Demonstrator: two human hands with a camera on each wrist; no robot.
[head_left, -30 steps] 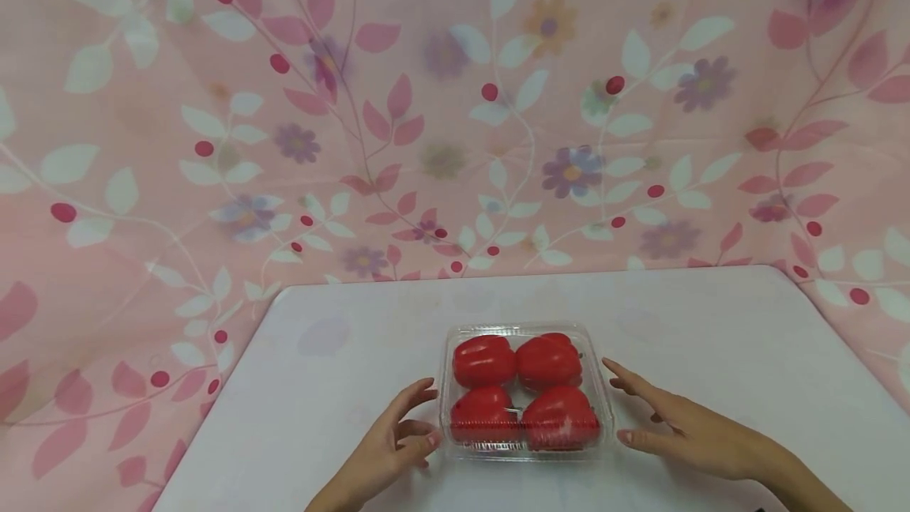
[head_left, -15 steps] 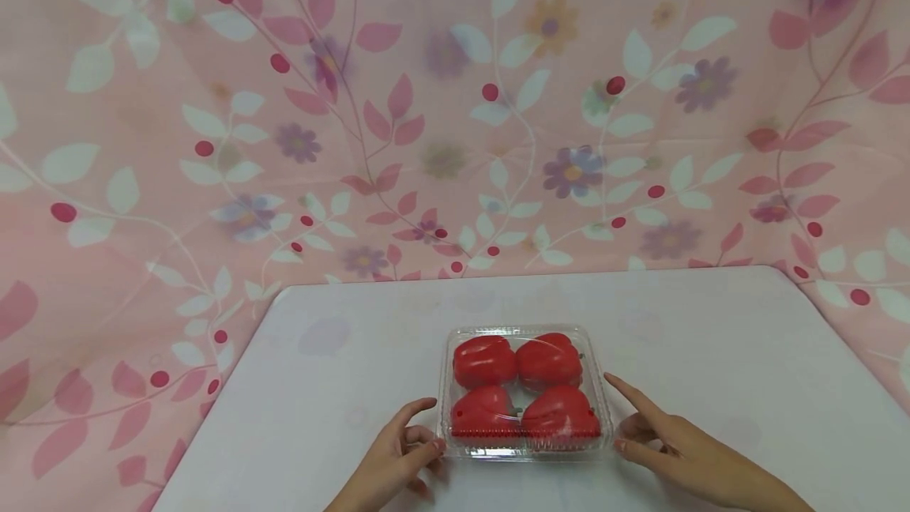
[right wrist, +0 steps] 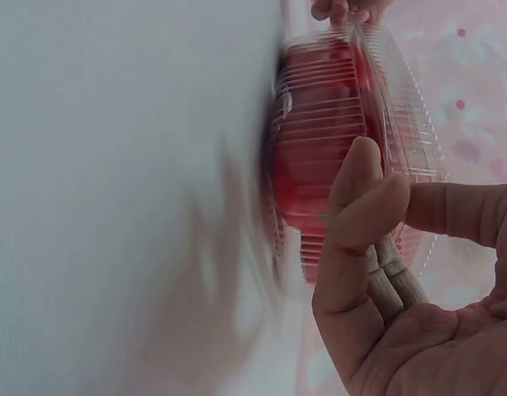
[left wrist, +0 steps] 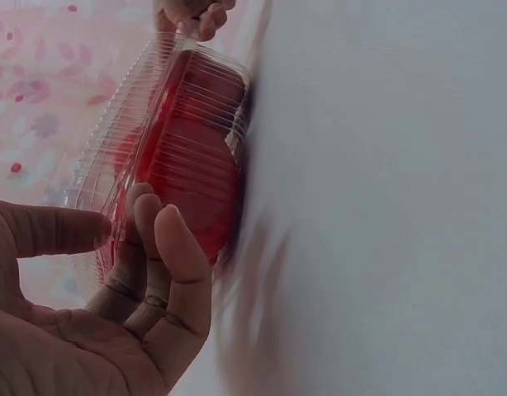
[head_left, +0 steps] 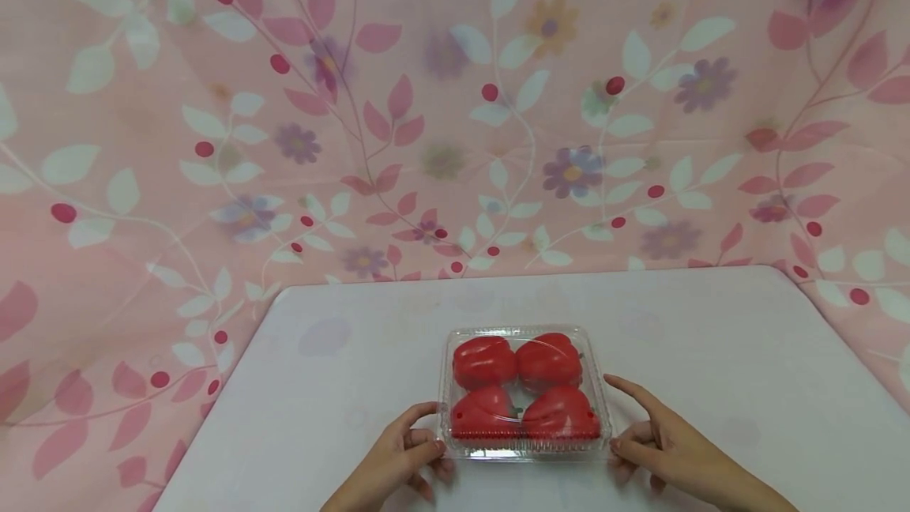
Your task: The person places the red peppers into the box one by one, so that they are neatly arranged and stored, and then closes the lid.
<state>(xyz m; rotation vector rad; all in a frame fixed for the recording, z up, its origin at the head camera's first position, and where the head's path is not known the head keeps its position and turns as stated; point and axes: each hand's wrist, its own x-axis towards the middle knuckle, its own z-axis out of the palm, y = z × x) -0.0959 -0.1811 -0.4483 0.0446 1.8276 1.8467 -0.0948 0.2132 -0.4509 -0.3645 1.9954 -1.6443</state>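
A clear plastic clamshell box (head_left: 526,455) rests on the white table, closed over several red bell peppers (head_left: 562,415). My left hand (head_left: 394,457) pinches the rim at its near left corner, thumb on top and fingers curled beneath. At the near right corner, my right hand (head_left: 671,449) pinches the rim between thumb and bent fingers, while its index finger reaches along the box's right side. Ridged plastic walls show red peppers (left wrist: 191,165) behind them in the left wrist view. The right wrist view has the thumb and fingers meeting at the rim seam.
The white tabletop (head_left: 341,354) spreads around the box, with rounded far corners. Behind and beside it hangs a pink floral cloth (head_left: 441,101). A shadow of fingers (left wrist: 253,322) falls on the table near the left hand.
Both hands have come in from beside the box, slid slightly nearer me, and taken hold of its near corners. The box has stayed practically in place.
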